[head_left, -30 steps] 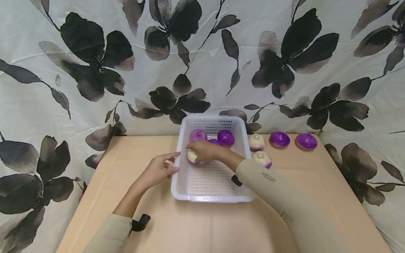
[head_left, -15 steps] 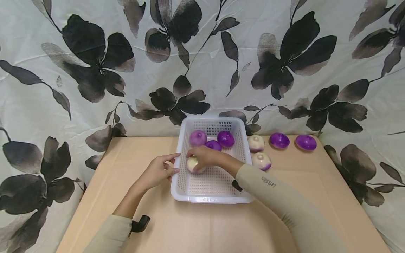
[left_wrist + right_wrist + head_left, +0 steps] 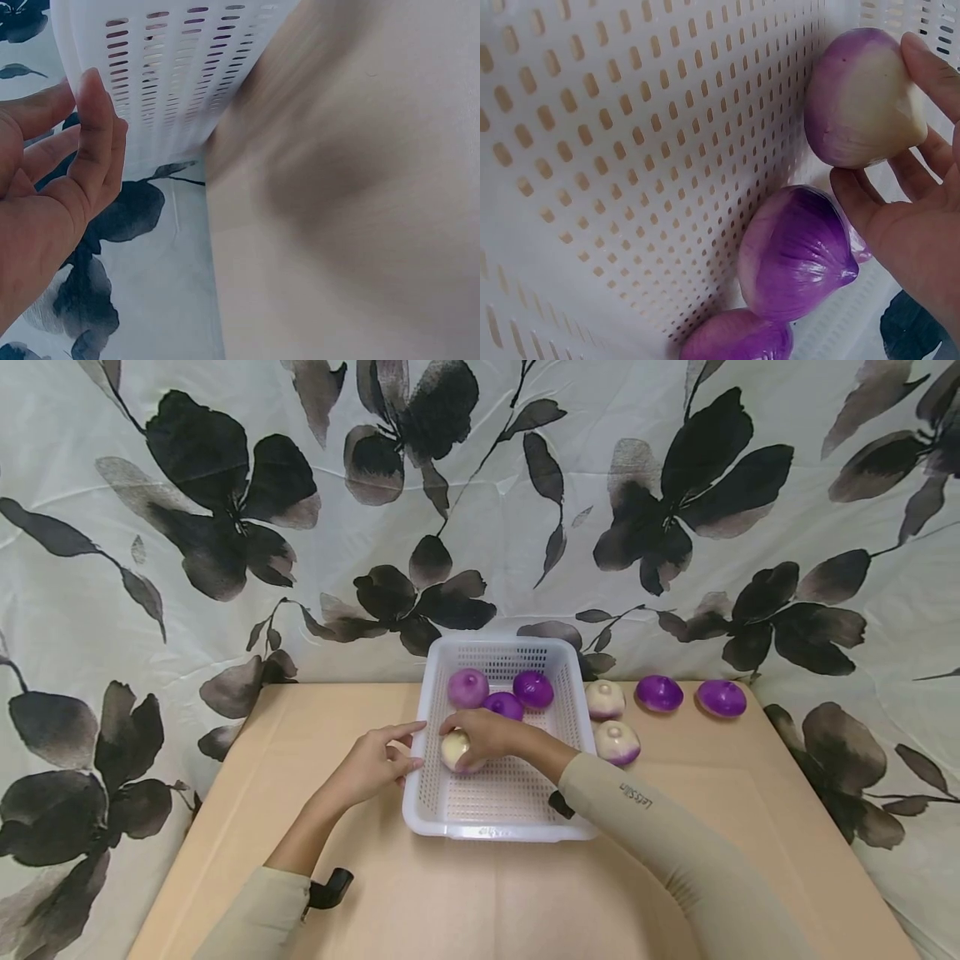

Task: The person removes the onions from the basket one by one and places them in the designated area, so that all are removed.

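The left hand (image 3: 375, 767), with parted fingers, touches the white basket (image 3: 506, 832). Inside it, the right hand (image 3: 486, 733) holds in its fingers a pale onion (image 3: 454, 749); three purple onions (image 3: 533, 690) lie just beyond. Right of these fingers, past the basket's wall, four more onions (image 3: 617, 743) rest on the worktop (image 3: 472, 902).

This is looking like a makeshift indoor filming corner: a black-and-white floral cloth (image 3: 540, 610) is hanging behind a plain tan bench (image 3: 480, 902) and filling the background, leaving home or studio impossible to tell.
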A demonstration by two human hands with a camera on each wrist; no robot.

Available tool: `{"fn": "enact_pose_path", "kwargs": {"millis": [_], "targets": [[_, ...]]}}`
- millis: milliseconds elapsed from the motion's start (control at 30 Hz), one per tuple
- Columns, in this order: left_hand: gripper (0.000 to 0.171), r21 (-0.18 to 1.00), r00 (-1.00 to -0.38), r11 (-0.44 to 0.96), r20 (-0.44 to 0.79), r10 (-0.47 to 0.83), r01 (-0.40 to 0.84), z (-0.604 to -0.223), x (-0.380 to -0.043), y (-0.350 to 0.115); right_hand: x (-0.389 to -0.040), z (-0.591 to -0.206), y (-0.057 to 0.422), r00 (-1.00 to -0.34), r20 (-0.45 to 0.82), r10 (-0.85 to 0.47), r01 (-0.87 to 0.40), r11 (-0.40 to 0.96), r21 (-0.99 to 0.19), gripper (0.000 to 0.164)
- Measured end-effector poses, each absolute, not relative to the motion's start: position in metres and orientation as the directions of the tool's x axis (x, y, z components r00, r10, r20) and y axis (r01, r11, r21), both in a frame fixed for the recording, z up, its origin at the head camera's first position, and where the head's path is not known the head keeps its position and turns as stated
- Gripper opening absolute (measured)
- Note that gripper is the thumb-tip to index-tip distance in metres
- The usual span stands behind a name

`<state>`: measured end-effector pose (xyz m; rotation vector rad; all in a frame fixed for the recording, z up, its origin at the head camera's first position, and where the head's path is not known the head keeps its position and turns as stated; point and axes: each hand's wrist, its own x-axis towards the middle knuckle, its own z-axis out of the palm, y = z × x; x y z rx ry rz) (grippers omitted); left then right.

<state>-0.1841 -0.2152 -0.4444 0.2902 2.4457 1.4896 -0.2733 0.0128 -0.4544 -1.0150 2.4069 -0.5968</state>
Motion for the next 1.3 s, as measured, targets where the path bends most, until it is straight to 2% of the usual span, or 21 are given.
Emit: {"fn": "enact_pose_path", "kwargs": {"millis": [167,433,900,1300], "targets": [[0.062,0.889,-0.944,0.456,-0.123,0.306,0.032,-0.442,-0.184,-0.214,-0.271,-0.454,0.014,-0.61,-0.262,-0.748,-0.516,0.625,-0.586,0.07],[0.062,0.896,-0.946,0.443,-0.115,0.304,0.034,-0.442,-0.185,-0.215,-0.267,-0.457,0.018,-0.595,-0.319,-0.738,-0.497,0.65,-0.575,0.076],[0.061,0.893,-0.948,0.449,-0.124,0.294,0.022,-0.443,-0.186,-0.211,-0.269,-0.458,0.028,-0.569,-0.319,-0.758,-0.506,0.628,-0.591,0.074],[0.06,0.888,-0.952,0.46,-0.123,0.281,0.021,-0.442,-0.185,-0.208,-0.274,-0.425,0.052,-0.63,-0.247,-0.736,-0.474,0.617,-0.628,0.081]]}}
